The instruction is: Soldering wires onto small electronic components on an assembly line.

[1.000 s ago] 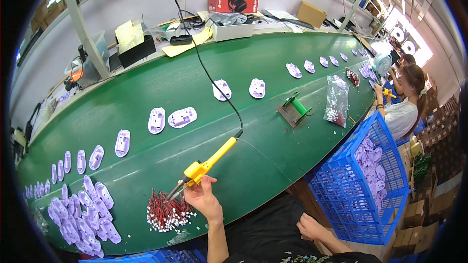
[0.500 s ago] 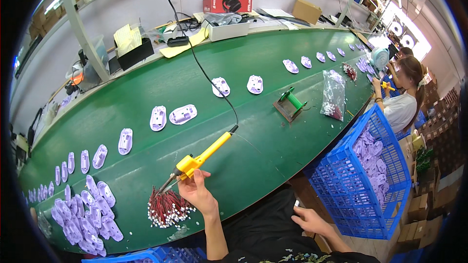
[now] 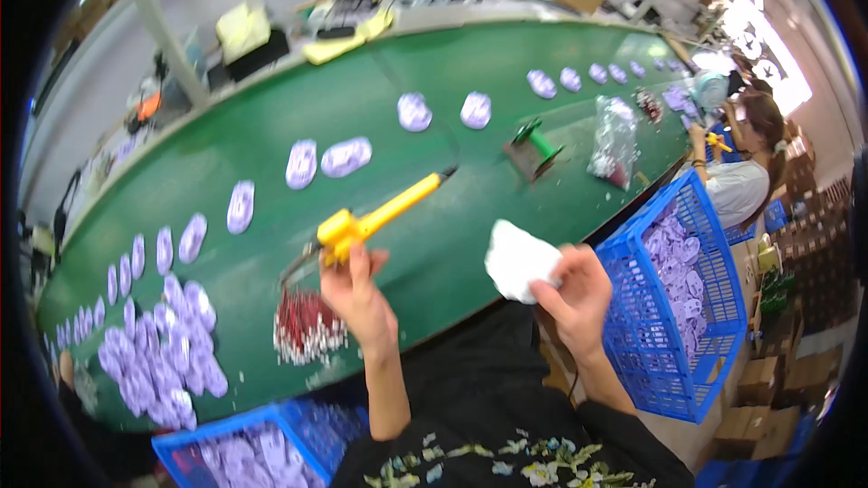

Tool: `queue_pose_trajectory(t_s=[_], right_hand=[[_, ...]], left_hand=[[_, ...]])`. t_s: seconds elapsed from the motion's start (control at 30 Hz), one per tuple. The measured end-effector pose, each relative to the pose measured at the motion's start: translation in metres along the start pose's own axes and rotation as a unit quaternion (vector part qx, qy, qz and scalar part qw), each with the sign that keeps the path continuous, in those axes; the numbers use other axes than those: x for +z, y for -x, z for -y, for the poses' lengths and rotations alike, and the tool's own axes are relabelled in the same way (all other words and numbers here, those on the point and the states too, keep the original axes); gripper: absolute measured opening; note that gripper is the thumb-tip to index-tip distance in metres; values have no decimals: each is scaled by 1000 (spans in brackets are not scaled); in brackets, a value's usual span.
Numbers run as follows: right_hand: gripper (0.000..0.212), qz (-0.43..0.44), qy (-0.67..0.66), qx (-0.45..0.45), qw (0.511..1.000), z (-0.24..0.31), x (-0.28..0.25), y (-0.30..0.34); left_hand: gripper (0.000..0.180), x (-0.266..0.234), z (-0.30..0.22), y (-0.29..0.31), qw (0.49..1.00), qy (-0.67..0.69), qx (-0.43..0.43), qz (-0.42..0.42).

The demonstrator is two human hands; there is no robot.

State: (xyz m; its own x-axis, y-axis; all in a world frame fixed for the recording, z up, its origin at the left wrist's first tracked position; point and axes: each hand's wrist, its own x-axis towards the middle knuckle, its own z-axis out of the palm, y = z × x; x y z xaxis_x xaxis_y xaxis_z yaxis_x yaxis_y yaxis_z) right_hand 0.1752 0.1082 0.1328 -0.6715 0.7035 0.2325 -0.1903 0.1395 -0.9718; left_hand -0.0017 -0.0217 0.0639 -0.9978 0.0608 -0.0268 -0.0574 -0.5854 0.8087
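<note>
Over the table [image 3: 470, 217], left hand [image 3: 363, 301] holds soldering iron [image 3: 389, 211].

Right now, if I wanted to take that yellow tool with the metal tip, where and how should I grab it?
Probably best by the long, straight handle of the yellow tool, reaching in from the right. That slim stretch slants up to the right, uncovered and away from the metal tip, which points down-left and may be hot. The left hand already holds the thicker end.

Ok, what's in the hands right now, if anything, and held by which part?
Left hand: yellow soldering tool, by its thicker front part. Right hand: white wad, pinched at its right edge.
</note>
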Motion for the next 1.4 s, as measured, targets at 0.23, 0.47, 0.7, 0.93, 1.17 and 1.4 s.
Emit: queue_pose_trajectory(t_s=[0.23, 0.47, 0.7, 0.93, 1.17, 1.4], right_hand=[[15, 152, -136, 115, 972, -39, 79, -18], [17, 241, -162, 115, 950, -58, 85, -28], [39, 248, -295, 243, 890, -90, 89, -49], [66, 240, -339, 277, 867, -117, 102, -111], [38, 266, -263, 280, 884, -111, 90, -145], [35, 217, -353, 260, 872, -106, 74, -164]], left_hand=[[31, 17, -21, 3, 992, 54, -93, 69], [31, 7, -16, -4, 994, -5, -109, 23], [30, 10, 3, -23, 994, -68, -79, -15], [30, 23, 5, -32, 984, -79, -138, 82], [32, 27, 20, -28, 981, -51, -177, 58], [33, 42, 7, -33, 952, -78, -281, 98]])
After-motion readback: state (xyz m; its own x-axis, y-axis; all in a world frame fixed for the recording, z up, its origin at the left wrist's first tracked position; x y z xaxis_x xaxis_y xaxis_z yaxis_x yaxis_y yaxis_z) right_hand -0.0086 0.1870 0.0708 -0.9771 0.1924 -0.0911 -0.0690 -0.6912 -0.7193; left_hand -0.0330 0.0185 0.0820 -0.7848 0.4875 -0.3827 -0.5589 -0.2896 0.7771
